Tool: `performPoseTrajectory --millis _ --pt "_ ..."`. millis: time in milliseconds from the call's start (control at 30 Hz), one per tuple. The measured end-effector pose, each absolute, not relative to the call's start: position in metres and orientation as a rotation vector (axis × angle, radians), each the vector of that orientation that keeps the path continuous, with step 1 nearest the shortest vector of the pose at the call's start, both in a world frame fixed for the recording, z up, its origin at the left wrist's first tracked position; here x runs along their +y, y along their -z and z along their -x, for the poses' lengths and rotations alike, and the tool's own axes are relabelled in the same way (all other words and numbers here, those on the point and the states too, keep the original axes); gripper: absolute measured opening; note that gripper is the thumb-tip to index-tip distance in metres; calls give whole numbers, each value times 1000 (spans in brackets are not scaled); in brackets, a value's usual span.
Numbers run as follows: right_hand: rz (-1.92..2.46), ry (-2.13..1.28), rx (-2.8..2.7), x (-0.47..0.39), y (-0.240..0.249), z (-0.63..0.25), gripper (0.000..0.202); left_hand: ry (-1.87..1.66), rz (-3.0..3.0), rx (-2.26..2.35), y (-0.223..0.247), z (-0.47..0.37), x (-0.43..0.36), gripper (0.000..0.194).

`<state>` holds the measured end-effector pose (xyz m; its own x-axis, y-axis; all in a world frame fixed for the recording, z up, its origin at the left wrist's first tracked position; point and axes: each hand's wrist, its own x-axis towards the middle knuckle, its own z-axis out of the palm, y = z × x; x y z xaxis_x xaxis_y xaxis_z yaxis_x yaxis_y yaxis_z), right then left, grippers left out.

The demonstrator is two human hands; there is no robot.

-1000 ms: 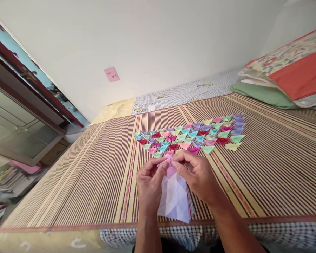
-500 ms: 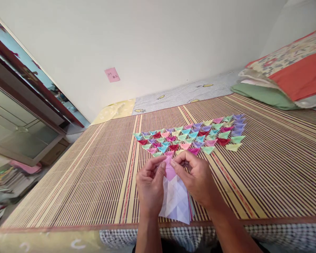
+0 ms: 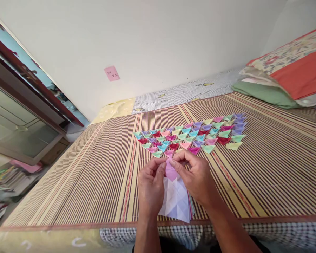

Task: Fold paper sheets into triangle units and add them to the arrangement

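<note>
The left hand and right hand, thumbs against fingers, pinch a pink folded paper at the far end of the creased paper sheets; farther, colourful folded papers line the striped mat.

– What's on the wall, from your remote seat?
– I see a pink note with handwriting.
– Far right?
– Folded red-and-floral bedding over a green cloth.
– Left?
– I make out a glass-panelled door, with stacked papers near it.
</note>
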<state>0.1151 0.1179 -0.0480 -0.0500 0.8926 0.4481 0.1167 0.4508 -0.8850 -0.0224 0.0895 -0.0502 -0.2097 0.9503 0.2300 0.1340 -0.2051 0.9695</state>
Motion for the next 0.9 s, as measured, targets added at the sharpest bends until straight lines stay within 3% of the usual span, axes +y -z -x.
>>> performPoseTrajectory --millis 467,633,833,900 --pt "940 -722 -1423 116 48 -114 14 -1528 -1675 1504 37 15 86 20" --pt "940 -782 -1442 116 48 -114 4 -1546 -1658 1488 36 17 85 19" --pt "910 -874 -1454 116 45 -115 11 -1547 -1429 1436 44 15 89 8" --pt "910 -961 -1381 116 45 -115 12 -1529 -1312 1324 47 14 91 13"
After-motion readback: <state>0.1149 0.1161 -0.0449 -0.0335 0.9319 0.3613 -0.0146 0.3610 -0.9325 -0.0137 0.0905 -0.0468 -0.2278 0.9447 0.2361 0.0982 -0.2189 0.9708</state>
